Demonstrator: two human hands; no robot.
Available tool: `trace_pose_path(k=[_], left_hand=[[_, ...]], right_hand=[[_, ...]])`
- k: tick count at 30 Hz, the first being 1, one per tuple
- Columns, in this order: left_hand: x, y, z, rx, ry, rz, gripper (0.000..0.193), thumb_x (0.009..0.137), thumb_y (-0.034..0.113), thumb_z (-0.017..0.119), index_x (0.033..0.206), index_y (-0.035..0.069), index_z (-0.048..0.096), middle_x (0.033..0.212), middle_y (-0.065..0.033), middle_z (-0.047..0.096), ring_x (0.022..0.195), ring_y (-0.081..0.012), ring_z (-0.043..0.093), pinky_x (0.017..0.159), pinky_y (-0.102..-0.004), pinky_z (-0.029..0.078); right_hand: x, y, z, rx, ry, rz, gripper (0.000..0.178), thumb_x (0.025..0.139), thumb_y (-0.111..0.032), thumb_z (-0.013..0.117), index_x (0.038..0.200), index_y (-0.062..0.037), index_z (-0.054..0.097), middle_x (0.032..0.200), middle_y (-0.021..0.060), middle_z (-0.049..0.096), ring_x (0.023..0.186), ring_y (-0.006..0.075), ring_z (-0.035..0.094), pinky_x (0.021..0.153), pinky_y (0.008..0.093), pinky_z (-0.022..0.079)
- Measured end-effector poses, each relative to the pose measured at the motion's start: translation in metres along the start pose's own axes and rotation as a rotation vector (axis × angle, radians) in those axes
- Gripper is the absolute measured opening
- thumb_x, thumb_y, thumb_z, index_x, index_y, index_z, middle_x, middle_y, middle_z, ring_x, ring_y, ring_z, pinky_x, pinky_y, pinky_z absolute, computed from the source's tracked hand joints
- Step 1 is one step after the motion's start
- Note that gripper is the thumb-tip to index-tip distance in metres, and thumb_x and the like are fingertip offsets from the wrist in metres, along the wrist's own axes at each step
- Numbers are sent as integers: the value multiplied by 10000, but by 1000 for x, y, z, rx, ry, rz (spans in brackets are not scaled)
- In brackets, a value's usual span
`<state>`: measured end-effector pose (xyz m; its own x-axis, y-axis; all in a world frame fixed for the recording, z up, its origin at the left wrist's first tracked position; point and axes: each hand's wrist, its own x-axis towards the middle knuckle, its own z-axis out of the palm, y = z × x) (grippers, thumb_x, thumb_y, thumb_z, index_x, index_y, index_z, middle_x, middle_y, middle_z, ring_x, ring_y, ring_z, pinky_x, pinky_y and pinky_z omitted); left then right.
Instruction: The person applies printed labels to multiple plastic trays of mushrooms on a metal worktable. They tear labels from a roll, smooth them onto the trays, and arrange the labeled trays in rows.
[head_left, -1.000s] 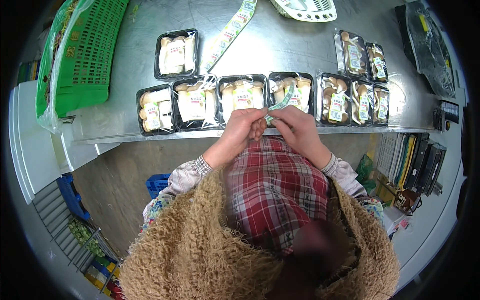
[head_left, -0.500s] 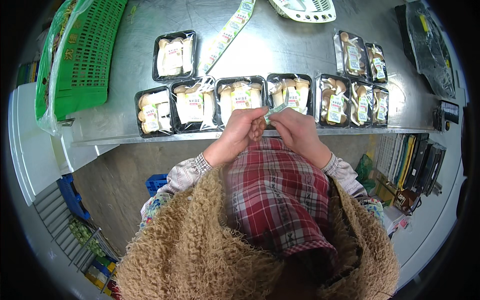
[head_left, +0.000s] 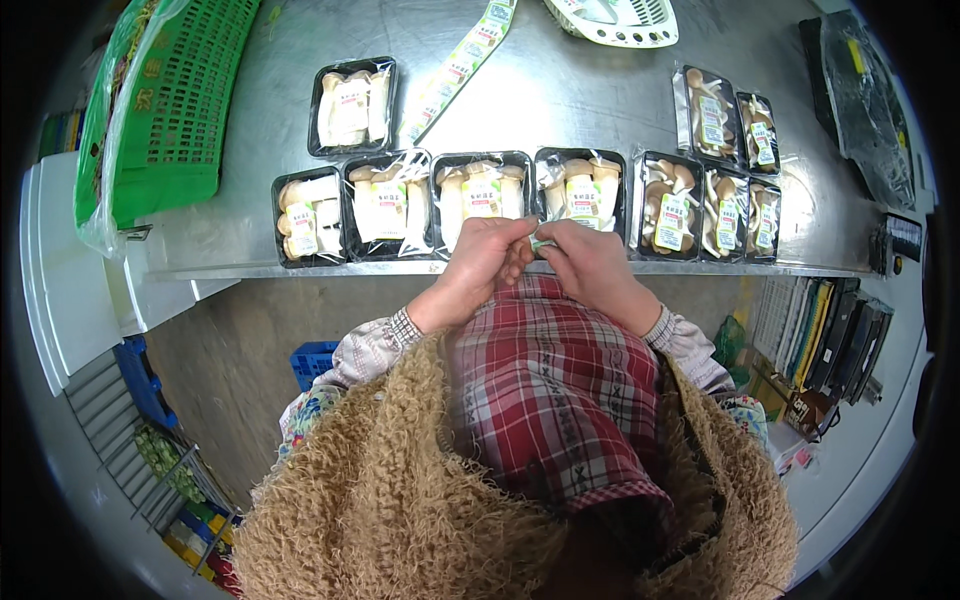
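Note:
My left hand [head_left: 482,265] and my right hand [head_left: 598,268] meet over the table's front edge, fingers pinched close together. Between their fingertips is a small pale-green and white strip [head_left: 540,243], mostly covered, which looks like a label. Just beyond the hands stand two film-wrapped black trays of thick-stemmed mushrooms, a middle one [head_left: 483,192] and one to its right [head_left: 582,187], both bearing green and white labels. More labelled mushroom trays continue the row, including one at the left end [head_left: 309,218] and one right of my hands [head_left: 668,205].
Another mushroom tray [head_left: 352,107] sits behind the row. A strip of labels [head_left: 460,70] runs across the steel table [head_left: 560,105]. At the left is a green crate [head_left: 175,110], at the back a white basket [head_left: 640,38], and at far right a dark plastic-covered object [head_left: 860,110].
The pale-green strip, which stuck up above my fingers, is now mostly hidden between them. My right hand has shifted slightly. The view has tilted a little.

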<state>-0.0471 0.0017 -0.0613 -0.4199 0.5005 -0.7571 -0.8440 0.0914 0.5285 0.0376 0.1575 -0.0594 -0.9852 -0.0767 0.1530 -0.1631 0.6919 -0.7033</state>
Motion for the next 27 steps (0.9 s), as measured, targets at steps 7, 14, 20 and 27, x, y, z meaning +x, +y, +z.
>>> trace_pose_path(k=[7, 14, 20, 27], left_hand=[[-3, -4, 0, -22, 7, -33, 271, 896, 175, 616, 691, -3, 610, 558, -52, 560, 404, -90, 448, 365, -227, 340], [-6, -3, 2, -38, 27, -38, 280, 894, 174, 615, 672, 5, 596, 550, -50, 547, 405, -99, 435, 371, -235, 335], [0, -11, -4, -89, 68, -31, 280, 880, 180, 629, 656, 17, 587, 540, -48, 543, 392, -104, 426, 372, -242, 331], [1, -12, -17, -80, 114, 59, 294, 877, 185, 638, 633, 31, 579, 536, -45, 544, 385, -100, 440, 350, -237, 328]], right_hand=[[-7, 4, 2, -31, -85, 27, 161, 830, -105, 624, 971, -64, 556, 758, 90, 598, 640, 284, 620, 524, 371, 476], [-10, 6, 6, -88, 83, -84, 137, 802, -99, 650, 936, -91, 620, 727, 44, 578, 607, 222, 604, 488, 328, 464], [-11, 5, 5, -133, 79, -120, 121, 777, -84, 671, 893, -110, 652, 806, 29, 568, 605, 186, 593, 486, 304, 462], [5, 3, -17, 226, 119, 87, 165, 754, -59, 716, 911, -74, 671, 935, 58, 572, 640, 169, 577, 575, 256, 475]])
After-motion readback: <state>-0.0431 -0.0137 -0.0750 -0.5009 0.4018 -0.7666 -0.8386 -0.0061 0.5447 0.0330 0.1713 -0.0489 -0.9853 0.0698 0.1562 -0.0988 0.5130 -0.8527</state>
